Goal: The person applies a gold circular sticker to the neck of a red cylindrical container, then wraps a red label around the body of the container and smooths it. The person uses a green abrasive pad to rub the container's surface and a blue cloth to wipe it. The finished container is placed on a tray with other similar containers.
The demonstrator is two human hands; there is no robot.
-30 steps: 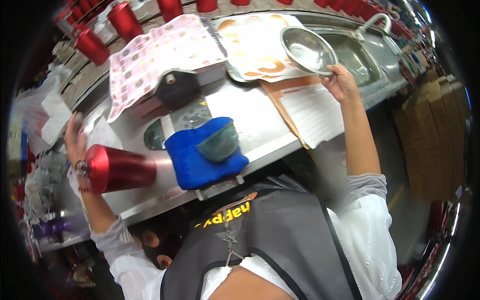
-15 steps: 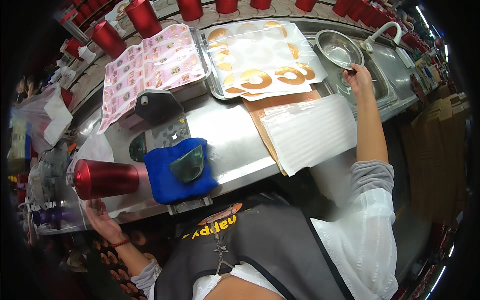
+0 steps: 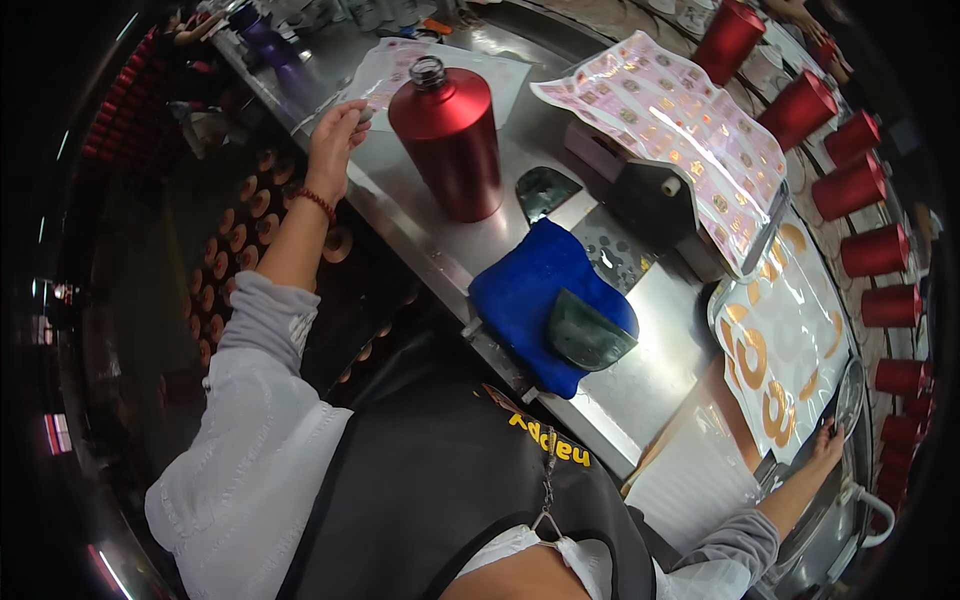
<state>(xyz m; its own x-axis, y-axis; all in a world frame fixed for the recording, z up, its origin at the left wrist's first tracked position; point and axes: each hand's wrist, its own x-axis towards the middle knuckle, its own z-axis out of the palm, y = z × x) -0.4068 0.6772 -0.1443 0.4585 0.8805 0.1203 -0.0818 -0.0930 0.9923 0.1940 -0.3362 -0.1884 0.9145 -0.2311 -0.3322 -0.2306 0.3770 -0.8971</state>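
Note:
My left hand is at the table edge beside a white sheet with pink labels. Its fingers are drawn together around a small greyish bit I cannot make out. Just right of it a red bottle with a bare neck stands upright, apart from the hand. At the far right my right hand grips the rim of a metal bowl, seen nearly edge-on. A dark green scraper lies on a folded blue cloth in front of me. Another dark scraper lies behind the cloth.
A sheet of pink and gold labels lies over a raised tray beside a black angled block. Gold-ring decal sheets, white paper and a faucet are at right. Several red bottles line the conveyor.
My view has swung left. My left hand has risen past the red bottle to the sheet, and its fingers have closed. The right hand stays on the bowl.

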